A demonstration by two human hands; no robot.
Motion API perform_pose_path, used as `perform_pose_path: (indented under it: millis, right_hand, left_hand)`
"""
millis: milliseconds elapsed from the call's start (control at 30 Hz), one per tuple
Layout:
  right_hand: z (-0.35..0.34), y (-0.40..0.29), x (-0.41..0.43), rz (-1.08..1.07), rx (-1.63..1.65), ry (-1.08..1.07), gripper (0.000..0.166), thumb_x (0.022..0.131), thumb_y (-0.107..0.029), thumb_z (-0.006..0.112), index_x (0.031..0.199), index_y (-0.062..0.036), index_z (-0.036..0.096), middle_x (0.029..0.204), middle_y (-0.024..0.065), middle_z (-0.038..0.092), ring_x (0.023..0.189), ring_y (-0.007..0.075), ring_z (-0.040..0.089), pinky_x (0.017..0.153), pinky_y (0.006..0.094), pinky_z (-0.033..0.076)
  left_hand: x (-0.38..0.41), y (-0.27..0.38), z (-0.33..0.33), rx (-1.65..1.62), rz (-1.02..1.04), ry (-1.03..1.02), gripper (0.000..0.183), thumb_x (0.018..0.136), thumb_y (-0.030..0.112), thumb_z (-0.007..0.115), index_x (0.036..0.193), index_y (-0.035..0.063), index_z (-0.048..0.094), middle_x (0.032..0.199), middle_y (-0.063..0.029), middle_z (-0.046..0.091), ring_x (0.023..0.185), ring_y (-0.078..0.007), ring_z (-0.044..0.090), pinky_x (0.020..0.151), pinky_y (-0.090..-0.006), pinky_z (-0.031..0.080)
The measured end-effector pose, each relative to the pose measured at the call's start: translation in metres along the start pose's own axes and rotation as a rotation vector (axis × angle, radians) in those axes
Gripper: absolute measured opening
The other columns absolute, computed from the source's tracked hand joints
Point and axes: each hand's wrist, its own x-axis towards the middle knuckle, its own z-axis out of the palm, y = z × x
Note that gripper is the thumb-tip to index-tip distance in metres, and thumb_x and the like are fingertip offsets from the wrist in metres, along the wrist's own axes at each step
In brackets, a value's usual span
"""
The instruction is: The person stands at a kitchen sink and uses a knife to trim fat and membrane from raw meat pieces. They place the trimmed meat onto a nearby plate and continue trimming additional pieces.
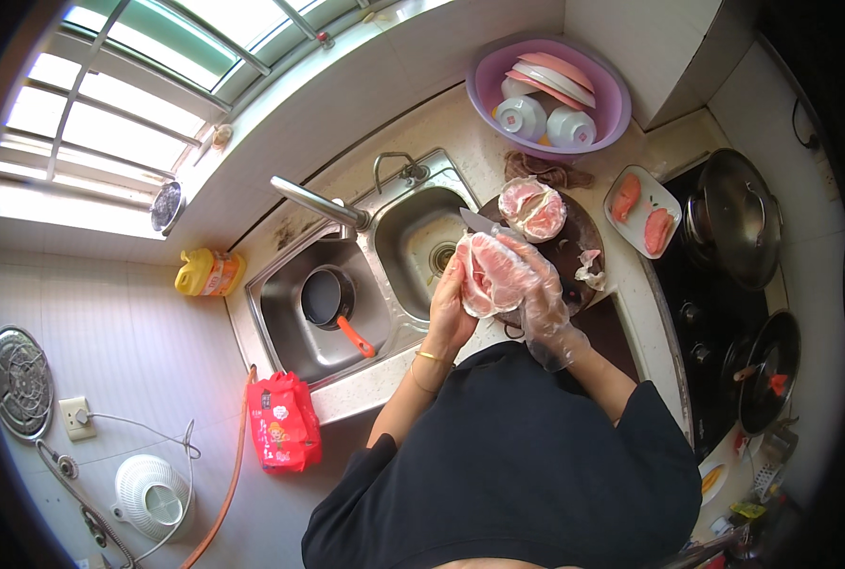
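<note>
A peeled chunk of pink pomelo (493,274) is held between both hands, over the edge where the sink meets the round cutting board (586,227). My bare left hand (452,302) grips its left side. On my right hand (547,302) is a clear plastic glove, and its fingers press the pomelo's right side. Another peeled pomelo piece (533,208) rests on the board, with a knife (480,222) beside it, partly hidden by the held fruit. Scraps of white membrane (591,270) lie at the board's right. Two pulp segments (657,229) sit on a white plate (625,231).
Left is a double sink (408,313) with a small orange-handled pan (326,299) and a faucet (323,203). A purple basin (479,107) of dishes stands behind the board, near a brown cloth (539,171). The stove (685,284) bears a lidded pan (738,213) at right.
</note>
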Motion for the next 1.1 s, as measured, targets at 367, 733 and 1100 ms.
perform_pose_path:
  millis: [367, 733, 1100]
  right_hand:
    - [-0.040, 0.029, -0.007, 0.294, -0.610, -0.036, 0.057, 0.081, -0.024, 0.066, 0.129, 0.0018, 0.048, 0.115, 0.0205, 0.061, 0.092, 0.0234, 0.066, 0.079, 0.0358, 0.053]
    - [-0.045, 0.047, -0.023, 0.012, -1.484, -0.343, 0.058, 0.074, -0.034, 0.073, 0.120, -0.0039, 0.055, 0.089, 0.0120, 0.060, 0.082, 0.0272, 0.060, 0.071, 0.0363, 0.050]
    - [-0.080, 0.021, -0.009, -0.012, -1.409, -0.074, 0.024, 0.080, -0.026, 0.067, 0.089, -0.0039, 0.064, 0.082, 0.0142, 0.061, 0.078, 0.0337, 0.060, 0.071, 0.0428, 0.047]
  left_hand:
    - [-0.004, 0.020, -0.007, -0.395, -0.181, -0.112, 0.049, 0.100, 0.038, 0.034, 0.139, 0.0078, 0.033, 0.101, -0.0125, 0.051, 0.067, -0.0140, 0.040, 0.058, -0.0241, 0.038]
    - [-0.006, 0.016, -0.003, -0.414, -0.351, -0.137, 0.055, 0.098, 0.036, 0.038, 0.140, 0.0013, 0.030, 0.098, -0.0128, 0.048, 0.066, -0.0153, 0.040, 0.054, -0.0245, 0.039]
    - [-0.004, 0.013, -0.006, -0.402, -0.377, -0.156, 0.060, 0.098, 0.040, 0.038, 0.143, 0.0017, 0.026, 0.096, -0.0124, 0.047, 0.067, -0.0161, 0.041, 0.056, -0.0256, 0.039]
